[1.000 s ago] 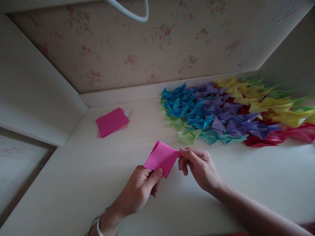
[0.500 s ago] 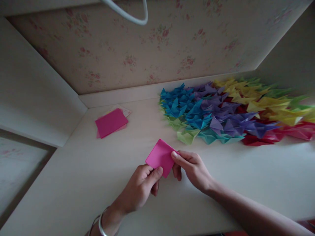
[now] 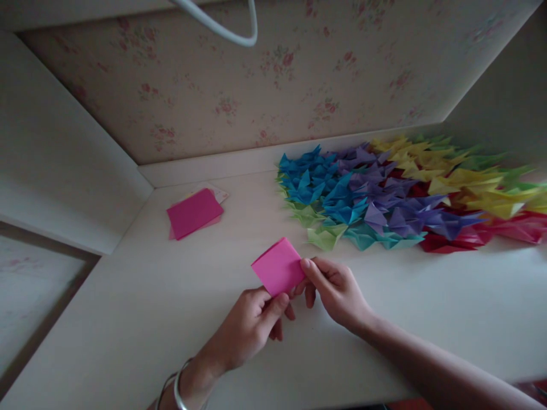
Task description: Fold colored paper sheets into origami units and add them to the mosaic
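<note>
A small folded square of pink origami paper (image 3: 280, 267) is held up over the white table, its layers parting slightly along the upper left edge. My left hand (image 3: 260, 319) pinches its lower corner between thumb and fingers. At the right corner, my right hand (image 3: 333, 287) grips the paper with the thumb on top. Fingers of both hands are partly hidden beneath the sheet. A silvery bangle (image 3: 178, 387) circles my left wrist.
On the left of the white table (image 3: 128, 330) lies a stack of pink paper (image 3: 194, 213) over paler sheets. Many folded paper cranes in blue (image 3: 307, 176), purple (image 3: 384, 193), yellow (image 3: 453, 165), green and red crowd the back right. A white cable (image 3: 222, 25) hangs above.
The pink paper has turned in my hands, its top corner swinging slightly right and its lower corner lifting. My left hand has shifted a little to the right along its lower edge.
</note>
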Demonstrator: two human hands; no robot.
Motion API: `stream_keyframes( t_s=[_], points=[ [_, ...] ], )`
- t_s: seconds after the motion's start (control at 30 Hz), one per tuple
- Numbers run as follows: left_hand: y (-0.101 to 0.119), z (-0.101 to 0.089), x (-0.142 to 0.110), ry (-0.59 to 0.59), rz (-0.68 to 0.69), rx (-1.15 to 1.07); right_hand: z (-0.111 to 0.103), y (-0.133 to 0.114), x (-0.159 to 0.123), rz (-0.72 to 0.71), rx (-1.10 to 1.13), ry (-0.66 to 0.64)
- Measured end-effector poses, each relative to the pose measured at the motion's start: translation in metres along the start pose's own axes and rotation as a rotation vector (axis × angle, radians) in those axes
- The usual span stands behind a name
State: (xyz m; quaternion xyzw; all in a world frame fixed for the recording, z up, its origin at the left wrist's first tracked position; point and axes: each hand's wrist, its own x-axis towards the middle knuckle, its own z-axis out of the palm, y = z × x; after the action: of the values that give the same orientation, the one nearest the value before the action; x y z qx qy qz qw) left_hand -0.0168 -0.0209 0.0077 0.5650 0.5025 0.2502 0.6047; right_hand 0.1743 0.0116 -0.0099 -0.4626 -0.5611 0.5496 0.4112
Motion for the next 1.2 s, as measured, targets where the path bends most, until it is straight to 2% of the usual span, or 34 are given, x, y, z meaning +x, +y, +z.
stream_keyframes(
  t_s=[0.07, 0.17, 0.27, 0.33, 0.47, 0.53, 0.63, 0.73, 0.9, 1.03, 1.2],
  points=[
    [-0.004, 0.0, 0.0, 0.01, 0.005, -0.023, -0.002, -0.002, 0.0, -0.015, 0.034, -0.034],
    [-0.005, -0.002, 0.0, -0.038, -0.006, -0.066, -0.006, -0.005, 0.0, -0.045, 0.122, -0.081],
    [-0.003, -0.003, 0.0, -0.068, -0.029, -0.031, -0.007, -0.004, -0.001, -0.042, 0.084, -0.1],
    [-0.002, -0.004, 0.001, 0.014, -0.02, 0.007, -0.006, -0.003, 0.0, -0.048, 0.033, -0.044],
    [-0.006, -0.005, 0.004, 0.355, 0.082, 0.017, -0.003, -0.001, 0.002, -0.032, 0.1, 0.103],
    [-0.009, -0.004, 0.006, 0.436, 0.149, 0.073, 0.0, 0.002, 0.003, -0.024, 0.156, 0.144],
    [-0.013, 0.003, 0.007, 0.435, 0.268, 0.225, 0.003, 0.005, 0.003, -0.004, 0.184, 0.102],
    [-0.017, 0.009, 0.008, 0.426, 0.372, 0.337, 0.005, 0.006, -0.001, 0.025, 0.055, -0.046],
    [-0.018, 0.005, 0.008, 0.378, 0.372, 0.41, 0.006, -0.001, -0.009, 0.038, -0.15, -0.266],
    [-0.014, -0.002, 0.007, 0.36, 0.332, 0.307, 0.004, -0.005, -0.011, 0.035, -0.213, -0.281],
    [-0.013, -0.003, 0.005, 0.349, 0.327, 0.219, 0.001, -0.006, -0.009, 0.054, -0.121, -0.27]
  ],
)
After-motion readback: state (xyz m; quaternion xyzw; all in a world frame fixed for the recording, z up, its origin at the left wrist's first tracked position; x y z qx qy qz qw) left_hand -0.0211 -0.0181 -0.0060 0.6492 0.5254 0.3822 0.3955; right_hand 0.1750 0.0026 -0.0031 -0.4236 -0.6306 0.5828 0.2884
